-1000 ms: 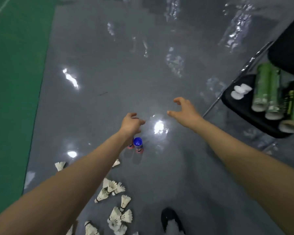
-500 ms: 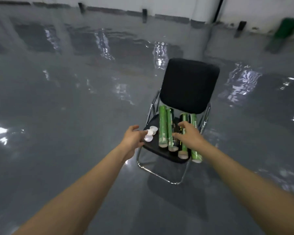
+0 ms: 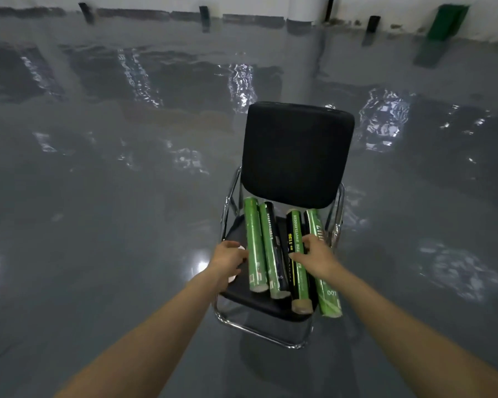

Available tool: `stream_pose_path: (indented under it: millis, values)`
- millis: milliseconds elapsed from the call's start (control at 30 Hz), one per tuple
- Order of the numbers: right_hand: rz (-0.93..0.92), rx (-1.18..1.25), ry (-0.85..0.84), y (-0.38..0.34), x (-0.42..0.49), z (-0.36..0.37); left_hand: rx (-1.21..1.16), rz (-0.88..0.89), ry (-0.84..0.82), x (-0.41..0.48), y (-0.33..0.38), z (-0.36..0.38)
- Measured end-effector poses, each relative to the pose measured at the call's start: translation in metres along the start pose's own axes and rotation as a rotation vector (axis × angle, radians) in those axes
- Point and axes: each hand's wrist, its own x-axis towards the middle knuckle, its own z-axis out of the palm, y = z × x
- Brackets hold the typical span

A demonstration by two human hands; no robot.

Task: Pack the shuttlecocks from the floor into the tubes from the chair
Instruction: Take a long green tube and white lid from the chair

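Several green and black shuttlecock tubes [image 3: 254, 242] lie side by side on the seat of a black chair [image 3: 253, 302], open ends toward me. My right hand [image 3: 314, 255] rests on the two right-hand tubes, its fingers spread over the black-and-green tube [image 3: 299, 282] and the bright green tube [image 3: 329, 298]. My left hand [image 3: 227, 259] lies over white caps [image 3: 233, 280] at the seat's left edge, fingers bent down; whether it pinches one is hidden. No shuttlecocks are in view.
The chair's padded backrest [image 3: 296, 153] stands behind the tubes, on a chrome frame [image 3: 259, 333]. Glossy grey floor surrounds it. A white wall with dark posts [image 3: 204, 14] and a green object [image 3: 443, 23] runs along the far edge.
My view swung from the shuttlecocks on the floor to the chair. Both hands moved onto the seat: the left over the caps, the right onto the tubes.
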Motion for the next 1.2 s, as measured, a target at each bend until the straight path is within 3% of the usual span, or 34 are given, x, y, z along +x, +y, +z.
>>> stream_pose_path:
  millis: [267, 533, 667, 867, 1067, 1200]
  values:
    - [0.102, 0.011, -0.130, -0.006, 0.143, 0.097, 0.192, -0.094, 0.095, 0.172, -0.038, -0.018]
    - [0.138, -0.196, -0.133, 0.021, 0.231, 0.181, 0.397, -0.110, 0.217, 0.267, -0.097, -0.017]
    - [0.115, -0.349, -0.148, 0.030, 0.251, 0.209, 0.553, -0.193, 0.303, 0.296, -0.124, -0.019]
    - [0.105, -0.462, -0.184, 0.038, 0.260, 0.228, 0.527, -0.224, 0.384, 0.315, -0.149, -0.017]
    - [0.130, -0.366, -0.164, 0.045, 0.260, 0.238, 0.618, -0.179, 0.391, 0.323, -0.161, -0.010]
    - [0.139, -0.252, -0.145, 0.045, 0.258, 0.226, 0.716, -0.048, 0.410, 0.330, -0.154, -0.005]
